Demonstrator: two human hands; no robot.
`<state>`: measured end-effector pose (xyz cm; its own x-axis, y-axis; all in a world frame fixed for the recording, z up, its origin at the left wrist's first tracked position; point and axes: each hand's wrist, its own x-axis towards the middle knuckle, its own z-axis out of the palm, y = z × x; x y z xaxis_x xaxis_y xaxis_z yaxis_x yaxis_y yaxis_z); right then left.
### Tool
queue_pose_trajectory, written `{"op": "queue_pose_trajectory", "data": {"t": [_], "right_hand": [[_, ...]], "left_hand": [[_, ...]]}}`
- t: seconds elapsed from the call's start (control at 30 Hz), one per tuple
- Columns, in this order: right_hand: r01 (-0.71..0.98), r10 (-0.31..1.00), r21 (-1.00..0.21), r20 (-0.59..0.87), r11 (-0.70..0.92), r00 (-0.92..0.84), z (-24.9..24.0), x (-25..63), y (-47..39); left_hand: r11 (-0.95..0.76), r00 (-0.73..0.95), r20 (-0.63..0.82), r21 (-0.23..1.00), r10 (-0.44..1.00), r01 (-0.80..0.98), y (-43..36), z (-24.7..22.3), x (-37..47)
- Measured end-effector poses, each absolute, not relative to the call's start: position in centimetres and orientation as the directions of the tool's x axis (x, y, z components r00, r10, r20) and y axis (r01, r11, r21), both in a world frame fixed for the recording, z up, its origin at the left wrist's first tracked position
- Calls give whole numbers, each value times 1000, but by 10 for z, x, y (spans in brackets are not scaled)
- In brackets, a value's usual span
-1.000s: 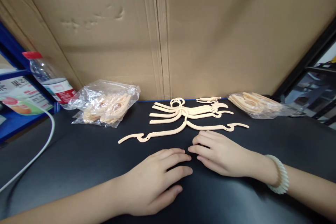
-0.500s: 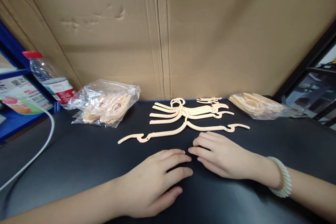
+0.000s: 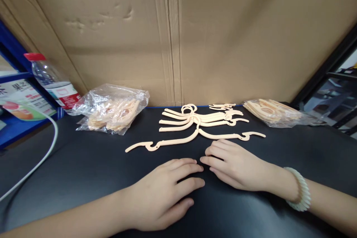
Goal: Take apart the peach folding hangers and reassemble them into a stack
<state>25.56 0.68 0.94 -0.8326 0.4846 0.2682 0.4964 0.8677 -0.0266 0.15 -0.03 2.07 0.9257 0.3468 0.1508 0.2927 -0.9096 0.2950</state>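
Observation:
My left hand (image 3: 169, 193) lies palm down on the black tabletop (image 3: 92, 171), fingers apart and holding nothing. Close by on the right, my right hand (image 3: 232, 163) also rests on the surface, its fingers loosely bent with nothing visible in them; a pale coiled band circles that wrist. Just beyond both hands lies a cream folding clothes hanger (image 3: 178, 141) with its arms spread wide and a notched piece at each end. Behind it several more cream hangers (image 3: 174, 122) overlap, their hooks bunched in the middle. A few small loose cream pieces (image 3: 221, 106) sit at the back.
A clear plastic bag (image 3: 117, 111) of cream hanger parts lies at the back left, another bag (image 3: 272, 111) at the back right. A red-capped bottle (image 3: 57, 85) leans by a blue shelf (image 3: 16, 132). A white cable (image 3: 51, 147) curves along the left. Cardboard (image 3: 237, 44) walls the back.

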Motion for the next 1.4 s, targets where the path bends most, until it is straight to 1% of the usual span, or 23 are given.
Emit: {"op": "queue_pose_trajectory", "data": {"t": [0.4,0.6,0.67,0.77,0.83,0.9,1.0,1.03,1.07,1.23,1.4], "right_hand": [[501,488,-11,247,865,-837,11,256,7],[495,488,-41,261,868,-833,10,256,7],[485,488,-85,279,870,-827,10,256,7],[475,533,-241,347,846,-772,12,263,13],[492,594,-334,429,804,-681,13,274,24],[542,644,-356,516,761,-565,15,290,42],[690,716,-321,563,649,-412,17,318,79],[762,769,-307,525,570,-364,18,327,92],[833,820,-269,473,483,-323,20,335,105],[926,889,-160,374,343,-265,36,358,156],[977,944,-7,262,212,-203,43,364,180]], "left_hand": [[-911,931,119,281,346,303,0,21,1],[-911,929,137,290,343,294,-1,21,1],[-907,928,128,295,349,300,-1,22,1],[-898,927,98,304,362,319,-1,23,1],[-895,928,84,310,362,321,-1,23,1],[-894,929,88,316,360,317,-1,23,1],[-894,927,109,328,358,306,-1,23,0],[-893,927,115,333,357,303,-1,22,0],[-893,927,118,337,355,299,-1,22,0],[-898,926,156,344,344,275,-2,23,0],[-902,926,175,343,334,261,-2,22,-1]]}}
